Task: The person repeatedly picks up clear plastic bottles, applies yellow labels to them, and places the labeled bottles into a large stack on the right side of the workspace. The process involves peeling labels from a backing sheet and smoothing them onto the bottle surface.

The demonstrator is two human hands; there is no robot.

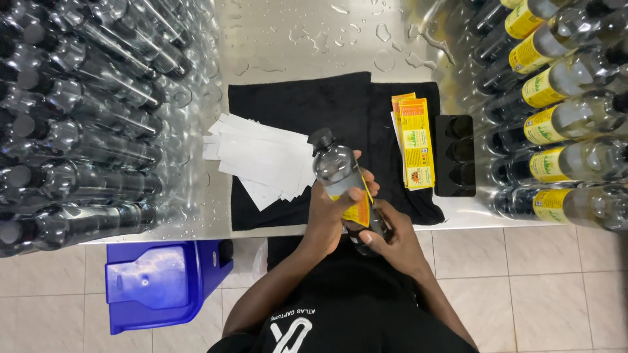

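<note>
My left hand [330, 212] and right hand [392, 242] both hold a clear bottle [340, 176] with a black cap, tilted over the worktop [294, 33] edge. Fingers [361, 194] of both clamped on it, left pressing a yellow label [358, 210] onto it. Black cloth [340, 104] behind, white backing strips [261, 157], yellow label stack [415, 140] beside.

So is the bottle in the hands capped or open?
Capped: the clear bottle held by the left hand and right hand has a black cap on its neck.
</note>
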